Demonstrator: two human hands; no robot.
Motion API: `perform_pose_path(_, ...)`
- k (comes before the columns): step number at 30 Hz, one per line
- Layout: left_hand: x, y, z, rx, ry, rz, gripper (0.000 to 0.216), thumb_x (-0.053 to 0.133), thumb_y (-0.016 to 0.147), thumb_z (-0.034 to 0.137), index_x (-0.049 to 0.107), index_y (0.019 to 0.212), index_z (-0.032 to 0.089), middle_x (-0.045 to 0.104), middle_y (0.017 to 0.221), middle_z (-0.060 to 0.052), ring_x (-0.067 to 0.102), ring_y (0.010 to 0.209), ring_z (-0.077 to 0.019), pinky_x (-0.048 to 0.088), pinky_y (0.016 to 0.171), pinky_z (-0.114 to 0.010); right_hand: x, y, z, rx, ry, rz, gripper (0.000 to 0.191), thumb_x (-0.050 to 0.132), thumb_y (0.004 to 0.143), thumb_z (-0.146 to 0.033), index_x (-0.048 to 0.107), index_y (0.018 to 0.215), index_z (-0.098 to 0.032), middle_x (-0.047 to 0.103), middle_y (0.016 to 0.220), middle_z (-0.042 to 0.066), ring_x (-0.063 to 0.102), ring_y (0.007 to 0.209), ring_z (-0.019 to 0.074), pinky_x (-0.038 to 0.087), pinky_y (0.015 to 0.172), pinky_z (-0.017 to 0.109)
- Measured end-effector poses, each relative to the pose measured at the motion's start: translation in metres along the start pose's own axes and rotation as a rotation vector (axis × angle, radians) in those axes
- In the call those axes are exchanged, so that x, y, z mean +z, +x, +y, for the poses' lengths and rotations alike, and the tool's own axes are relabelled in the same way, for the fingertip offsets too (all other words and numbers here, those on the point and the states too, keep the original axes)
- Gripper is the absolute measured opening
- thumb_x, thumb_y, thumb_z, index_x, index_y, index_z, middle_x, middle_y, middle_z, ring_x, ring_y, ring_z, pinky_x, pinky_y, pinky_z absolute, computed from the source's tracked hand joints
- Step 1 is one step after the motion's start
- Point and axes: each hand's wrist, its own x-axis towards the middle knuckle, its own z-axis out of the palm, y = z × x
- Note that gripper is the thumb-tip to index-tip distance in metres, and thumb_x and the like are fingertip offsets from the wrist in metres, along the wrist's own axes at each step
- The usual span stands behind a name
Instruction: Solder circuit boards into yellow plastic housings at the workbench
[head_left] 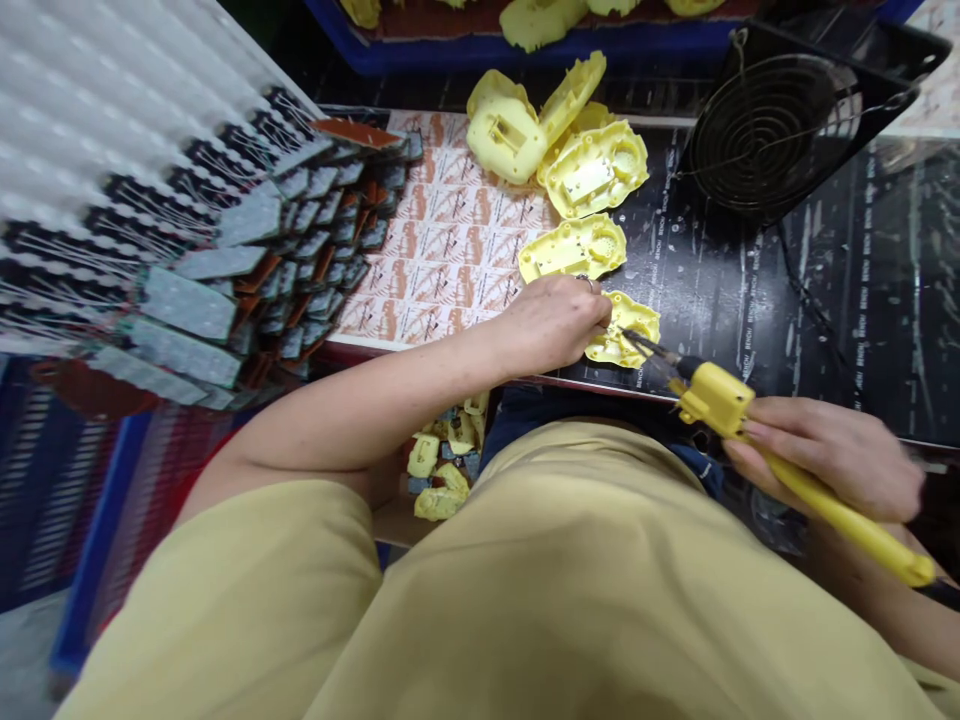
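Observation:
A yellow soldering iron (pixel 720 400) with a boxy yellow block near its front is gripped in my right hand (pixel 832 455). Its dark tip reaches down to a small yellow plastic shell (pixel 634 322) at the table's front edge. My left hand (pixel 562 315) bends over the left side of this shell, fingers curled together by the tip; what they pinch is hidden. Just beyond it lies a second yellow shell (pixel 574 248), open side up. Another open shell (pixel 596 170) sits farther back, beside a closed-looking yellow shell (pixel 506 125).
At left, many circuit boards with wires (pixel 187 300) are stacked on white corrugated material (pixel 135 90). A black fan (pixel 780 130) stands at the back right. A blue tray (pixel 630 55) holds yellow parts at the back. Below the table edge is a box with yellow pieces (pixel 442 490).

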Motion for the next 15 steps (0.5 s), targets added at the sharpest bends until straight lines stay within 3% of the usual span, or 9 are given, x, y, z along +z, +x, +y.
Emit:
perform_pose_path(2, 0.001, 0.0, -0.001, 0.005, -0.018, 0.016, 0.026, 0.057, 0.101, 0.018, 0.082, 0.096, 0.016, 0.078, 0.092, -0.009, 0.072, 0.087, -0.021, 0.053, 0.078, -0.032, -0.001, -0.008, 0.006, 0.05, -0.025, 0.057, 0.001, 0.074, 0.103, -0.029, 0.072, 0.103, -0.028, 0.082, 0.093, 0.001, 0.081, 0.079, 0.0183, 0.068, 0.067, 0.027)
perform_pose_path(7, 0.001, -0.001, -0.003, 0.014, -0.01, 0.023, 0.027, 0.056, 0.102, 0.02, 0.082, 0.096, 0.017, 0.078, 0.091, -0.008, 0.071, 0.085, -0.0201, 0.051, 0.076, -0.032, 0.004, -0.017, 0.011, 0.137, -0.036, 0.092, 0.012, 0.077, 0.101, -0.041, 0.074, 0.099, -0.029, 0.081, 0.083, 0.002, 0.079, 0.068, 0.019, 0.068, 0.064, 0.028)
perform_pose_path(9, 0.0, -0.002, -0.002, 0.009, 0.018, 0.012, 0.029, 0.055, 0.103, 0.021, 0.082, 0.095, 0.017, 0.079, 0.091, -0.009, 0.072, 0.084, -0.0215, 0.05, 0.075, -0.033, 0.006, -0.016, 0.008, 0.168, -0.115, 0.173, 0.018, 0.082, 0.097, -0.042, 0.078, 0.108, -0.028, 0.083, 0.085, 0.002, 0.08, 0.069, 0.0196, 0.068, 0.064, 0.027)
perform_pose_path(11, -0.001, -0.003, -0.001, 0.005, 0.043, 0.022, 0.03, 0.054, 0.103, 0.021, 0.082, 0.093, 0.017, 0.08, 0.091, -0.01, 0.072, 0.085, -0.0231, 0.05, 0.075, -0.035, 0.009, -0.015, 0.006, 0.22, -0.162, 0.265, 0.038, 0.088, 0.091, -0.039, 0.079, 0.126, -0.028, 0.085, 0.09, 0.003, 0.08, 0.067, 0.0199, 0.065, 0.058, 0.025)
perform_pose_path(13, 0.001, -0.006, -0.001, 0.009, 0.04, 0.06, 0.029, 0.055, 0.103, 0.022, 0.082, 0.092, 0.018, 0.08, 0.092, -0.01, 0.073, 0.086, -0.0245, 0.05, 0.078, -0.037, 0.013, -0.014, 0.005, 0.282, -0.087, 0.341, 0.059, 0.092, 0.087, -0.036, 0.074, 0.142, -0.028, 0.085, 0.091, 0.003, 0.078, 0.061, 0.0198, 0.061, 0.051, 0.024)
perform_pose_path(15, 0.005, -0.009, -0.002, 0.009, 0.017, 0.101, 0.026, 0.058, 0.102, 0.023, 0.082, 0.094, 0.019, 0.081, 0.094, -0.009, 0.074, 0.09, -0.0252, 0.051, 0.081, -0.038, 0.02, -0.015, 0.007, 0.355, 0.045, 0.422, 0.057, 0.092, 0.087, -0.034, 0.076, 0.141, -0.027, 0.085, 0.09, 0.004, 0.077, 0.059, 0.0201, 0.06, 0.049, 0.024)
